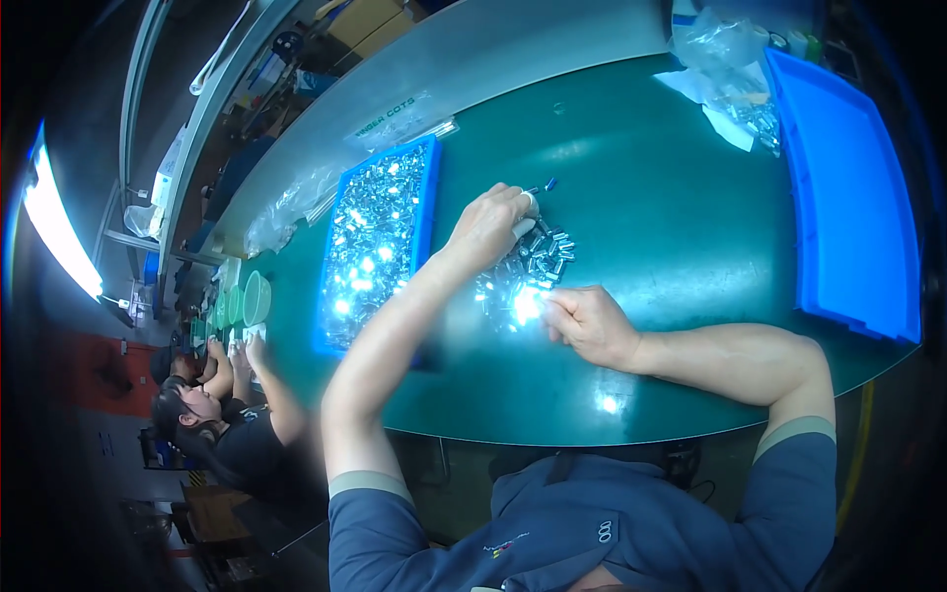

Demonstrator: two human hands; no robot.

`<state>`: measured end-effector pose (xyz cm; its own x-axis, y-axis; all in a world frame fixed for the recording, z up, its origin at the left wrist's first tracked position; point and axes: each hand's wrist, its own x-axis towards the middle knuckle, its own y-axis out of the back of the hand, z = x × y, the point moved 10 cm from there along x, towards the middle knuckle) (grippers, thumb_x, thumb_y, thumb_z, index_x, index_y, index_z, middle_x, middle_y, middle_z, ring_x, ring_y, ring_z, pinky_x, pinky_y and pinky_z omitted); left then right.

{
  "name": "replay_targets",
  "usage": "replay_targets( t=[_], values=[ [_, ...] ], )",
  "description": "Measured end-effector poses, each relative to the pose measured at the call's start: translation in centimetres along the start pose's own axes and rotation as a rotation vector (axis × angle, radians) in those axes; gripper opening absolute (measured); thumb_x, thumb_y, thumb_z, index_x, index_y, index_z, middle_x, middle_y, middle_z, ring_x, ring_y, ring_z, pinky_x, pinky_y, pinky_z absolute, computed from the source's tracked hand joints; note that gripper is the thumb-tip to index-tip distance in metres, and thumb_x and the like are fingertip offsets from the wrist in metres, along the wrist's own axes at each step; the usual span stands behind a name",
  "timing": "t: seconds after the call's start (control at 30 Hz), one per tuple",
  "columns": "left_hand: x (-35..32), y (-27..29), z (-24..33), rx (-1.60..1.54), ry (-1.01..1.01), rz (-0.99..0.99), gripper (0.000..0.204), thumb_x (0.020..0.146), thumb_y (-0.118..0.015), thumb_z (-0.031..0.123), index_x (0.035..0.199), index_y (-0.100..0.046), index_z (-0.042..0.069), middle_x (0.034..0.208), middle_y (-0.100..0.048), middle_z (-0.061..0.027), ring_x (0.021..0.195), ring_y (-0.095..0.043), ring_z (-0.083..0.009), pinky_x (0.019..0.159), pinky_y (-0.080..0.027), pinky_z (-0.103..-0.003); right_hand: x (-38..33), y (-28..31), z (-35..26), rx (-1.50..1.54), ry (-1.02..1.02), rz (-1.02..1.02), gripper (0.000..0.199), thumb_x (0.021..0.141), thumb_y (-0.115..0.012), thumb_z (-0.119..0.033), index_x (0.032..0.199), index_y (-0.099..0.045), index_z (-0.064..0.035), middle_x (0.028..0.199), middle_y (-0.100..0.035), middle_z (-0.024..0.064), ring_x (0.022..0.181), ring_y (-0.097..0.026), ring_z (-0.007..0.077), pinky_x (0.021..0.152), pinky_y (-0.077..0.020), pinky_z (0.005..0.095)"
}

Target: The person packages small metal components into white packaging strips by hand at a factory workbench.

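Observation:
A loose pile of small shiny metal cylinders (548,253) lies on the green tabletop (681,237) in front of me. My left hand (490,225) reaches over the far left side of the pile, its fingers bent together and a pale cover on at least one fingertip. What those fingers hold, if anything, is hidden. At the near right edge of the pile, my right hand (595,326) is closed with thumb and forefinger pinched. Strong glare beside its fingertips hides anything between them. One cylinder (551,185) lies apart, just beyond my left fingers.
Left of my left forearm stands a blue tray (431,187) full of similar metal pieces. Another blue tray (853,197) sits at the right edge. Clear plastic bags (725,49) with metal pieces lie far right. At far left, a co-worker (232,424) works near green bowls (256,298).

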<state>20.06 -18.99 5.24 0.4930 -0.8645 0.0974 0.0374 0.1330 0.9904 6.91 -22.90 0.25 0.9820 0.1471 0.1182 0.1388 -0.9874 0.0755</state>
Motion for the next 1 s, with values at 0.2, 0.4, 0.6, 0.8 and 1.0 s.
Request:
replay_targets(
  t=[0.2, 0.4, 0.6, 0.8, 1.0],
  values=[
    [0.8, -0.2, 0.4, 0.051, -0.011, -0.011, 0.021, 0.083, -0.074, 0.015, 0.102, -0.070, 0.008, 0.098, -0.068, -0.0111, 0.099, -0.063, -0.0314, 0.087, -0.053, -0.042, 0.0, 0.1, 0.2, -0.003, -0.016, -0.005, 0.042, 0.104, -0.054, -0.033, 0.075, -0.064, -0.0040, 0.065, -0.066, 0.0073, 0.058, -0.063, 0.0203, 0.057, -0.0479, 0.0373],
    [1.3, 0.0, 0.8, 0.063, 0.015, -0.054, 0.016, 0.083, -0.073, 0.010, 0.099, -0.070, 0.006, 0.097, -0.068, -0.0121, 0.096, -0.065, -0.0322, 0.085, -0.053, -0.042, -0.3, 0.0, 0.0, 0.015, -0.005, -0.009, 0.041, 0.104, -0.054, -0.032, 0.076, -0.065, -0.0038, 0.064, -0.066, 0.0073, 0.059, -0.064, 0.0204, 0.057, -0.0485, 0.0368],
    [-5.7, 2.2, -0.8, -0.492, 0.339, 0.186, 0.021, 0.092, -0.070, 0.006, 0.112, -0.071, 0.005, 0.101, -0.072, -0.0097, 0.098, -0.069, -0.0200, 0.088, -0.054, -0.033, -0.2, 0.5, 0.1, 0.040, 0.045, 0.055, 0.030, 0.104, -0.055, -0.023, 0.086, -0.065, -0.0022, 0.073, -0.066, 0.0042, 0.060, -0.058, 0.0101, 0.054, -0.0469, 0.0283],
    [-16.3, -1.8, -1.3, -1.249, 0.703, 0.473, 0.021, 0.094, -0.071, 0.009, 0.114, -0.069, 0.002, 0.104, -0.072, -0.0079, 0.094, -0.068, -0.0137, 0.087, -0.054, -0.029, 0.0, 0.6, 1.3, 0.058, -0.071, 0.037, 0.024, 0.104, -0.054, -0.021, 0.095, -0.067, -0.0028, 0.077, -0.068, 0.0028, 0.063, -0.058, 0.0075, 0.055, -0.0477, 0.0243],
    [-18.5, -4.6, -0.3, -1.432, 0.755, 0.623, 0.018, 0.095, -0.069, 0.006, 0.112, -0.066, 0.002, 0.099, -0.073, -0.0100, 0.086, -0.071, -0.0150, 0.079, -0.056, -0.026, 0.2, -0.3, 1.3, 0.034, -0.086, -0.005, 0.028, 0.105, -0.053, -0.022, 0.094, -0.068, -0.0016, 0.076, -0.066, 0.0032, 0.062, -0.058, 0.0080, 0.056, -0.0473, 0.0248]
  ],
)
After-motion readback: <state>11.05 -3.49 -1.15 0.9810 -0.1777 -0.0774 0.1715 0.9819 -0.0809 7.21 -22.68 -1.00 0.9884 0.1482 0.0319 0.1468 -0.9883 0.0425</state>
